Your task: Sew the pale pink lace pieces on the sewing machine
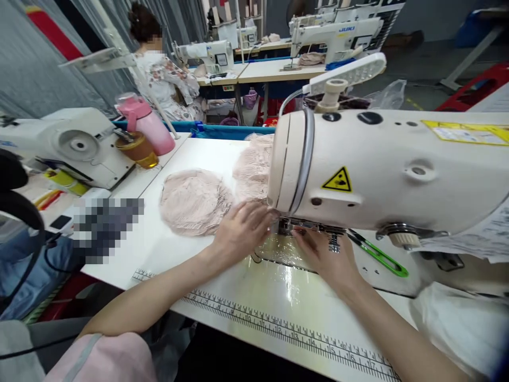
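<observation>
In front of me stands a white sewing machine (382, 175), its head over both hands' fingertips. My left hand (247, 227) reaches in from the left to the presser foot (284, 226), fingers bent and drawn together; what they pinch is hidden. From the right, my right hand (328, 257) comes under the machine head, its fingers closed beside the presser foot. Anything between them is too small to make out. Beyond my left hand lies a round, gathered pale pink fabric piece (194, 201). A second gathered pink fabric piece (252, 167) lies partly behind the machine head.
Green thread snips (384, 257) lie right of my right hand. A printed ruler (254, 317) runs along the table's front edge. White cloth (457, 323) is at the right. At the left are a pink jug (149, 124), a brown cup (139, 148) and another machine. A person (163, 79) sits beyond.
</observation>
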Motion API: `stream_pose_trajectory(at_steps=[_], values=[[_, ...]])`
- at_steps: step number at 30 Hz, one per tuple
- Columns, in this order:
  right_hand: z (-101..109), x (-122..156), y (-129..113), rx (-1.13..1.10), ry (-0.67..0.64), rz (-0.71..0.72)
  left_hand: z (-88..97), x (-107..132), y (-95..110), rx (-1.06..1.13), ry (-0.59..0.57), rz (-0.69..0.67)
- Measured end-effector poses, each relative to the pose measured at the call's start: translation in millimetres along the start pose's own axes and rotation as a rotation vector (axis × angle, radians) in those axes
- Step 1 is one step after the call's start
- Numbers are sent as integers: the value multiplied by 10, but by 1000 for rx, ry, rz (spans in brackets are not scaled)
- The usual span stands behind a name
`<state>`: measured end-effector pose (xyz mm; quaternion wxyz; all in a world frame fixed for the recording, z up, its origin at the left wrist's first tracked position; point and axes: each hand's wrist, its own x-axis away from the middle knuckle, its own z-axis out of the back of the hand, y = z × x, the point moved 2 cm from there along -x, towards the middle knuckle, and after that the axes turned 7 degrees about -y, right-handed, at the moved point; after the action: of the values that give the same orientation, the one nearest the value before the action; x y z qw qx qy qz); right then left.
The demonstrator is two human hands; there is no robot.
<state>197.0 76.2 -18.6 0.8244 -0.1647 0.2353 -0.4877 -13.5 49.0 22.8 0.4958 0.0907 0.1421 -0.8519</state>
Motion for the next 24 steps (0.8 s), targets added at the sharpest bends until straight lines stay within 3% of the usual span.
stream_pose_trajectory(at_steps=[4,8,13,16,20,22,24], values=[[-26,-6,10,-11,57,-6,213,127,-583,61,-148,590],[-25,-10,8,21,72,4,287,314,-1001,168,-180,686],[3,-23,-2,92,30,59,251,475,-1158,349,-82,711],[12,-30,-12,134,45,77,328,517,-1222,381,139,750],[5,-44,-26,158,57,85,660,575,-1266,241,658,863],[1,-52,-27,143,50,72,861,597,-1166,172,830,834],[3,-56,-30,133,53,56,1037,610,-958,154,893,735]])
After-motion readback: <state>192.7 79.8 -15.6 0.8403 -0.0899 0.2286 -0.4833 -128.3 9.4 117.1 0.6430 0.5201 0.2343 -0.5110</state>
